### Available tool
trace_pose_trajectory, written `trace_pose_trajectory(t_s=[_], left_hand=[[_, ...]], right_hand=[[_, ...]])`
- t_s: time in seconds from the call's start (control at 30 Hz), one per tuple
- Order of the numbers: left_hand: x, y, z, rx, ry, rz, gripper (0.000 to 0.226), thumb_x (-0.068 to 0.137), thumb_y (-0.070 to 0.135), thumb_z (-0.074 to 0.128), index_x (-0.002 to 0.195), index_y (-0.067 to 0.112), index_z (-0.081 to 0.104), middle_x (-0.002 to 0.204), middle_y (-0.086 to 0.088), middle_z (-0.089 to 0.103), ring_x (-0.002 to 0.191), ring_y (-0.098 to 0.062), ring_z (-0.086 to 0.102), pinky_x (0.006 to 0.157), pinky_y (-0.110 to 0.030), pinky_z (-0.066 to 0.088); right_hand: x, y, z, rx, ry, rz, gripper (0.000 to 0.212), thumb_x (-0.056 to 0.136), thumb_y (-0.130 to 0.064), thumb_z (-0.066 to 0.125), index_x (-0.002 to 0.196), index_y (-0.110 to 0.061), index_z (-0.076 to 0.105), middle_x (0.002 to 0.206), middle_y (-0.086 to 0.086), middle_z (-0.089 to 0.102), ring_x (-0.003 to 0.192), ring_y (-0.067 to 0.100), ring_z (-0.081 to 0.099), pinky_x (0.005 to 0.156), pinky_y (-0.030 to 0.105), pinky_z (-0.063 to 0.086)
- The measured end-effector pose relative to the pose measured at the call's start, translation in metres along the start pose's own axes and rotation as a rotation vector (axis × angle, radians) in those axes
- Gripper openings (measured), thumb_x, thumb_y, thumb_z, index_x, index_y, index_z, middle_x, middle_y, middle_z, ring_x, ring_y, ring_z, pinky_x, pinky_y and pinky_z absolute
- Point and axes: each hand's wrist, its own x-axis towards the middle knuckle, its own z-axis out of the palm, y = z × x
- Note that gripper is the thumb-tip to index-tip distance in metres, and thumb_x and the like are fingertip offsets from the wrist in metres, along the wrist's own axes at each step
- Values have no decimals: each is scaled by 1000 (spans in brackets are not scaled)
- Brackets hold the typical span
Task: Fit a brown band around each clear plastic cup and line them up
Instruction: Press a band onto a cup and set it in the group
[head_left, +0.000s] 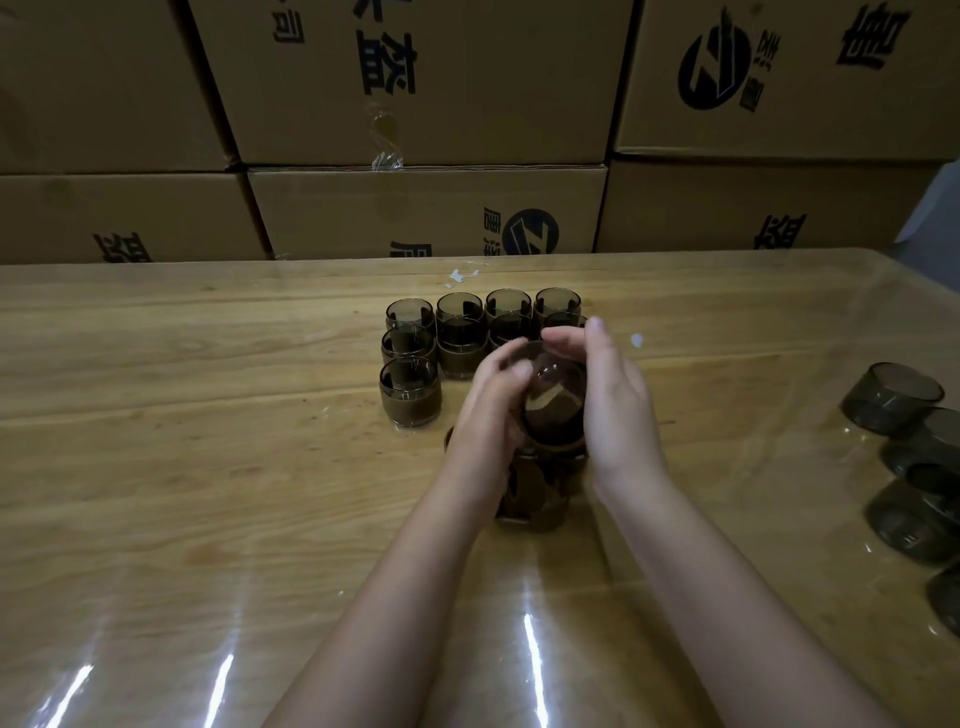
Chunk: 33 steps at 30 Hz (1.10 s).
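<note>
Above the middle of the table I hold one smoky clear cup (551, 395) between both hands, its brown band partly on. My left hand (491, 400) grips its left side with curled fingers. My right hand (615, 400) cups its right side, fingers arched over the rim. Directly below the cup lies a pile of loose brown bands (535, 499), partly hidden by my wrists. Behind my hands several banded cups (410, 389) stand upright in rows, some hidden by my fingers.
Several bare cups (891, 397) lie on their sides at the right edge of the wooden table (208, 467), which has a glossy clear cover. Stacked cardboard boxes (426, 208) wall off the far edge.
</note>
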Motion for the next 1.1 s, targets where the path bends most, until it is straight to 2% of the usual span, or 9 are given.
trace_pose_trajectory(t_s=[0.1, 0.23, 0.33, 0.4, 0.47, 0.57, 0.7, 0.8, 1.1], left_hand=[[0, 2, 5, 87, 136, 61, 73, 70, 67, 43, 103, 6, 69, 106, -18, 68, 104, -35, 62, 99, -55, 45], [-2, 6, 1, -57, 196, 198, 55, 76, 63, 40, 76, 19, 73, 73, -5, 68, 77, -24, 62, 76, -42, 47], [-4, 8, 4, -91, 178, 207, 59, 76, 59, 45, 83, 5, 69, 75, -14, 62, 76, -28, 57, 71, -39, 45], [-6, 10, 4, -108, 158, 176, 43, 78, 50, 54, 80, 8, 65, 72, -7, 58, 73, -23, 53, 67, -35, 42], [-6, 12, 3, -124, 112, 137, 26, 81, 40, 55, 68, 20, 65, 65, 4, 58, 66, -12, 56, 63, -28, 44], [-8, 13, 0, -116, 52, 163, 35, 86, 35, 49, 59, 23, 67, 58, 7, 61, 58, -6, 60, 55, -20, 48], [-11, 16, 0, -96, 22, 219, 39, 89, 31, 46, 53, 23, 60, 50, 9, 52, 46, -4, 49, 49, -19, 42], [-11, 16, -1, -104, 6, 222, 43, 91, 33, 45, 51, 24, 58, 48, 9, 49, 44, -3, 46, 47, -16, 40], [-14, 19, 2, -82, 2, 245, 49, 91, 38, 45, 44, 24, 51, 43, 9, 45, 40, -4, 43, 43, -16, 38]], right_hand=[[-11, 4, 9, -121, -14, -252, 35, 95, -38, 35, 108, -24, 64, 110, -2, 59, 100, 3, 60, 83, 17, 48], [-20, 5, 16, -98, -80, -376, 35, 98, -32, 34, 117, -18, 60, 114, 2, 56, 105, 7, 57, 90, 21, 47], [-21, 1, 15, -8, -92, -318, 31, 97, -31, 34, 115, -26, 58, 115, 8, 62, 111, 20, 59, 96, 43, 49], [-21, -2, 11, 63, -126, -230, 30, 95, -33, 37, 110, -30, 61, 113, 8, 65, 111, 24, 61, 95, 51, 49], [-18, -5, 7, 168, -210, -105, 28, 91, -34, 44, 107, -31, 66, 110, 8, 67, 106, 24, 64, 90, 46, 54], [-16, -9, 4, 303, -298, 25, 29, 88, -37, 48, 107, -25, 67, 89, 3, 67, 90, 18, 67, 75, 30, 57], [-17, -12, 7, 345, -240, 35, 35, 88, -45, 42, 92, -27, 71, 85, 13, 48, 83, 28, 51, 76, 41, 48], [-17, -13, 6, 341, -221, 4, 35, 89, -45, 40, 80, -29, 70, 84, 19, 52, 80, 31, 51, 74, 44, 46], [-14, -17, 0, 399, -278, -25, 38, 93, -45, 44, 66, -29, 64, 59, -5, 54, 53, 9, 50, 51, 22, 45]])
